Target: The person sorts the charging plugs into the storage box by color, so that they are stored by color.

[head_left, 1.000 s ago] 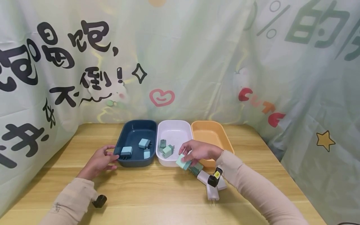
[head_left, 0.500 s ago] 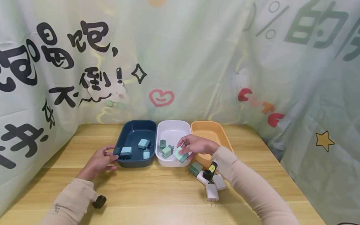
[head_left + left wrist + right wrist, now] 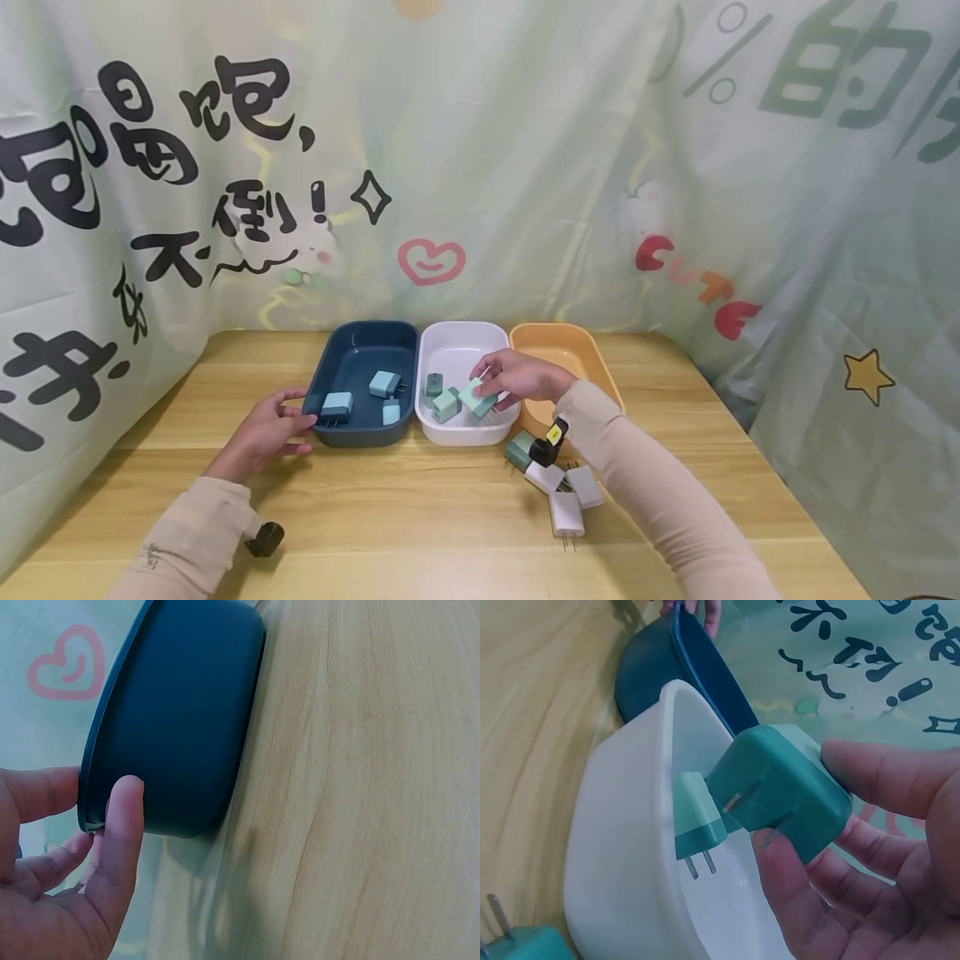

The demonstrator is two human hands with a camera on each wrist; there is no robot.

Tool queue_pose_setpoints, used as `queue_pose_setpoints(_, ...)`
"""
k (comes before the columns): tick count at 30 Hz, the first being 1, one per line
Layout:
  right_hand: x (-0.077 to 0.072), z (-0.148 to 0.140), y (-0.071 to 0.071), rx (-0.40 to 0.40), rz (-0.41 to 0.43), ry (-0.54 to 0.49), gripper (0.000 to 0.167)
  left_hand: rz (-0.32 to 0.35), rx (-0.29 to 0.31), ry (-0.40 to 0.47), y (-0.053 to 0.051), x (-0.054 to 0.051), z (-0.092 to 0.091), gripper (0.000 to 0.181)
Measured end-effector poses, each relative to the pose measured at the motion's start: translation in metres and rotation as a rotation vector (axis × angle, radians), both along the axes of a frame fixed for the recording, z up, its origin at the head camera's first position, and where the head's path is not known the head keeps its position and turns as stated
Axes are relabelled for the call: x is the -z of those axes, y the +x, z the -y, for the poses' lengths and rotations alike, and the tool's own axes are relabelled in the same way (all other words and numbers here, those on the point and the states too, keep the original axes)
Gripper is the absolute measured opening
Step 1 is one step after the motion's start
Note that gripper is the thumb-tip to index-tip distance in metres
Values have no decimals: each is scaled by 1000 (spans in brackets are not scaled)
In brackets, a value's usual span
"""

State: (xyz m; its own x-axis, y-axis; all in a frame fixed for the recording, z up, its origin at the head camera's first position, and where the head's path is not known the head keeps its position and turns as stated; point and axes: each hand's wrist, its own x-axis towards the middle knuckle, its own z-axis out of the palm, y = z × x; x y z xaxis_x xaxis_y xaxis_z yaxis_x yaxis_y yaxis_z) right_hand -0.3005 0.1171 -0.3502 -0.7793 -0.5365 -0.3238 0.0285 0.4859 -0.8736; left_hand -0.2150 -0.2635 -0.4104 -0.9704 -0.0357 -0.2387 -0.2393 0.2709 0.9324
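Note:
My right hand pinches a mint-and-green charger plug between thumb and fingers, over the front of the white tray; its metal prongs show in the right wrist view. Inside that tray lie a light green charger and a dark green charger. At the near left corner of the dark blue tray, my left hand grips the rim, thumb against the outer wall. Three light blue chargers lie in the blue tray, one close to that hand.
An orange tray stands right of the white one, partly behind my right hand. On the table before it lie a green charger and three white chargers, the nearest one with prongs toward me. A printed curtain hangs behind.
My right hand has carried the mint-and-green charger up and left, from the white tray's front edge to above its inside. The left hand has stayed at the blue tray's corner.

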Motion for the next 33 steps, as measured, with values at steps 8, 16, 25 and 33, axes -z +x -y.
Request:
queue_pose_setpoints(8,1,3,-8,26,16,-4,26,-2,0,0,-1,1,1,62)
queue_pose_setpoints(16,8,6,-20,53,39,-23,28,-1,3,6,0,0,0,62)
queue_pose_setpoints(25,14,8,-31,92,59,-64,28,-7,4,11,-1,1,1,62)
queue_pose_setpoints(33,17,11,-43,138,84,-79,28,-6,-3,5,-1,2,1,62)
